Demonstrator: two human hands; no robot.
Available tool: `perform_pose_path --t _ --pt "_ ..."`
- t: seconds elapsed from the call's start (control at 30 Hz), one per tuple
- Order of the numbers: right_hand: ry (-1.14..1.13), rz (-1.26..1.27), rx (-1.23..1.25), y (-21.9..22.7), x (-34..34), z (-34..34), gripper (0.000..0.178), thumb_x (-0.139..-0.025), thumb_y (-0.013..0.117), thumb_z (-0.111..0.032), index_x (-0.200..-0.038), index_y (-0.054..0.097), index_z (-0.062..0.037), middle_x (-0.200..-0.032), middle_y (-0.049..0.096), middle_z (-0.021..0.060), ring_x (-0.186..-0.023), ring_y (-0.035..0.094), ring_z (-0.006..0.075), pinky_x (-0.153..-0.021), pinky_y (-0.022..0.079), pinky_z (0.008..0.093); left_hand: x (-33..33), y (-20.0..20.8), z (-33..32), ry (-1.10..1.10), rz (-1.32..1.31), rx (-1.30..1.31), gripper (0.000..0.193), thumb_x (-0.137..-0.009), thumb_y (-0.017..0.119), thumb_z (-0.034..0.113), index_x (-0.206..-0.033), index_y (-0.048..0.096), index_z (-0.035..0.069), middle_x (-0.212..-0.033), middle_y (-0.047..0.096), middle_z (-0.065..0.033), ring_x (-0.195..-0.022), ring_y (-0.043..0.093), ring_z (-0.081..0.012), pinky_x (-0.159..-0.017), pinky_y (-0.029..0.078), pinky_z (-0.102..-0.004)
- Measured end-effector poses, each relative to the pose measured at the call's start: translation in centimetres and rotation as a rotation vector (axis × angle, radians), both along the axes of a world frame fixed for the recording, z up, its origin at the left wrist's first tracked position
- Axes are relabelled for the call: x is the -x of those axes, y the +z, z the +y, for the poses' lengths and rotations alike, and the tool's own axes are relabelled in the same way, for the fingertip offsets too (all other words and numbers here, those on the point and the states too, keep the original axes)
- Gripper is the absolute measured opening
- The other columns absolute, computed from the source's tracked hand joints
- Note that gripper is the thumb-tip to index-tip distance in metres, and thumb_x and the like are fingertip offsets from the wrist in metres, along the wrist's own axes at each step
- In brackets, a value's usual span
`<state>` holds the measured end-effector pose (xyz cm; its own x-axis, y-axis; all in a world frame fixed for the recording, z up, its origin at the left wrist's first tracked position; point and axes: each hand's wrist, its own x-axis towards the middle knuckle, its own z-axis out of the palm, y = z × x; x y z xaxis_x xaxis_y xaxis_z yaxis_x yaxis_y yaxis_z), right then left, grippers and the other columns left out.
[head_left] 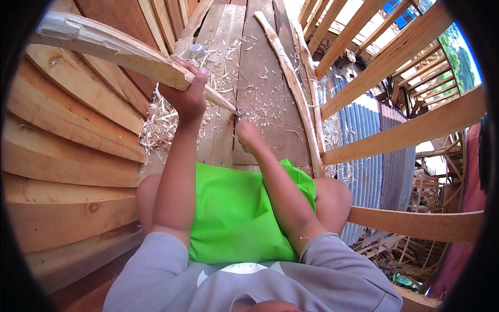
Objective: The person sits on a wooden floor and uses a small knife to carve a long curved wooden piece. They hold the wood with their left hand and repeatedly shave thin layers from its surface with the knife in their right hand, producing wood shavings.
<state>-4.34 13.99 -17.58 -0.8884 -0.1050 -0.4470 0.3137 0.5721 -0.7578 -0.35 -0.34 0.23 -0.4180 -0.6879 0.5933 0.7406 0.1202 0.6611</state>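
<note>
Left hand grips faceted wood; right hand, perhaps blade.

Left hand curled, extended farther forward; right hand fisted, nearer.

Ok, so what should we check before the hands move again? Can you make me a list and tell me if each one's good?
1. Left hand wrapped around the pole: ok.
2. Hands apart: ok; the right hand is by the pole's thin end, the left farther up.
3. Tool edge: cannot tell; what the right hand grips is too small to make out.
4. Lap covered: ok; the green cloth lies over it, though the knees are bare.
5. Floor swept: not ok; shavings are scattered about, with a heap on the left.
</note>
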Motion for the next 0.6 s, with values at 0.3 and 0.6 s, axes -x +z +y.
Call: perform_pose_path --t 0.3,0.6 --pt "-0.013 0.181 -0.024 0.2 0.2 0.0 0.062 -0.096 0.029 -0.038 -0.091 0.063 0.0132 -0.083 0.066 0.0344 -0.084 0.065 0.0506 -0.083 0.048 0.0536 0.3 0.5 0.4 0.006 0.020 0.025 0.028 -0.073 0.067 -0.008 -0.095 0.051 0.002 -0.070 0.057 -0.0043 -0.061 0.058 -0.0117 -0.059 0.051 -0.0265" --pt "0.002 0.269 0.010 -0.7 1.1 0.7 0.060 -0.097 0.029 -0.037 -0.089 0.063 0.0114 -0.075 0.065 0.0321 -0.072 0.065 0.0473 -0.076 0.049 0.0527 -0.2 0.8 1.3 -0.076 -0.050 0.031 0.035 -0.074 0.063 -0.009 -0.101 0.045 0.004 -0.075 0.054 -0.0056 -0.064 0.057 -0.0146 -0.062 0.052 -0.0301"
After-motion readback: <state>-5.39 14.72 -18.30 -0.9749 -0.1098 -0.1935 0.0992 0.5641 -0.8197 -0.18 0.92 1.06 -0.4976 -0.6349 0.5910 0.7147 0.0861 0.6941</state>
